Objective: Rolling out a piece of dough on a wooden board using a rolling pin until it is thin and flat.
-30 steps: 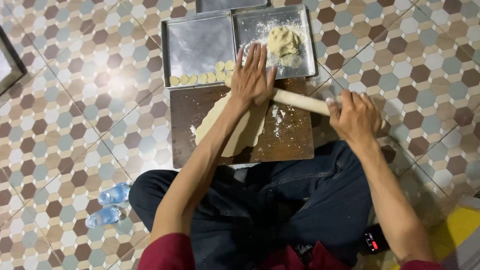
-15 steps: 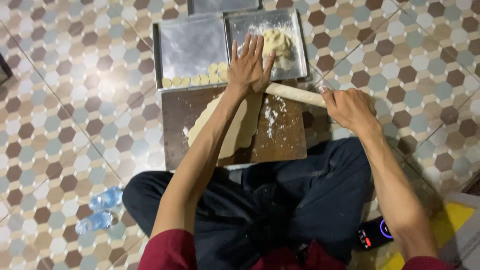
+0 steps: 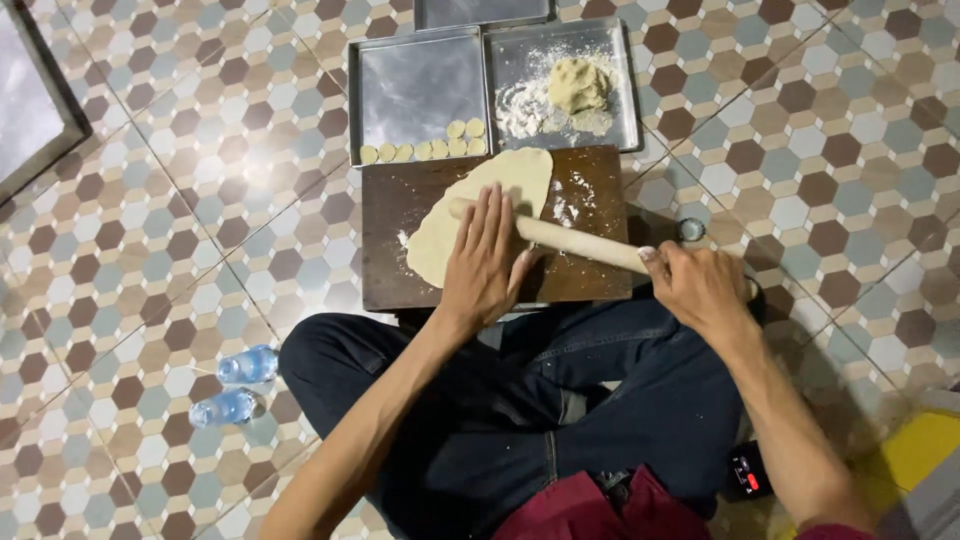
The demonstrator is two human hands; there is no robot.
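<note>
The left hand [image 3: 487, 262] lies spread flat on the wooden rolling pin [image 3: 590, 245], and the right hand [image 3: 700, 285] is curled around its end. Under both, the dough sheet [image 3: 480, 210] covers the brown board [image 3: 400, 250]. Even pressure from both hands should keep the thickness uniform.

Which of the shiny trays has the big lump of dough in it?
The right tray, the one dusted with white flour. The lump of dough sits in its middle. The left tray beside it only has a row of small round dough pieces along its near edge.
</note>
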